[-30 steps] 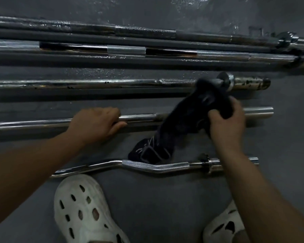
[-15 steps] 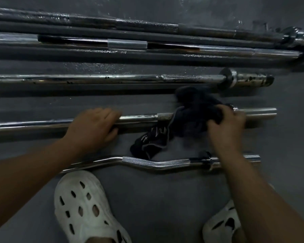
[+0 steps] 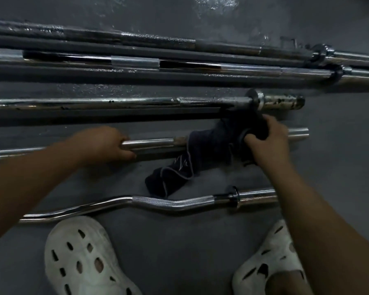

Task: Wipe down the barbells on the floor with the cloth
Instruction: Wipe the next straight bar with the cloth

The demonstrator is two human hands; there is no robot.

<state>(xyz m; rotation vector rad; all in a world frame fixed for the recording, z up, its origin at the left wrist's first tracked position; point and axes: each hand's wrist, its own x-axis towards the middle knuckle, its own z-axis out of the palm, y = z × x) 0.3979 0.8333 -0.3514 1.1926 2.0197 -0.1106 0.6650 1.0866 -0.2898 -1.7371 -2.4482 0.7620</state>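
Centre of frame: left hand [image 3: 107, 143] curled round the straight chrome bar [image 3: 149, 143], right hand [image 3: 266, 141] gripping the dark cloth [image 3: 205, 150] bunched over the same bar further right, loose tail of cloth trailing down-left onto the grey floor [image 3: 179, 241]. Lower frame: curl bar [image 3: 173, 202] with knurled wavy grip just below the cloth tail, and white perforated clogs [image 3: 81, 258] at the bottom edge. Upper frame: rust-spotted bar [image 3: 136, 102] with a collar near its right end, then longer bars [image 3: 134, 63] running across above it.

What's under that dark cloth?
A straight chrome bar passes under the cloth, where the right hand grips it. The wrapped stretch of bar is hidden; the cloth's loose end lies on the floor.
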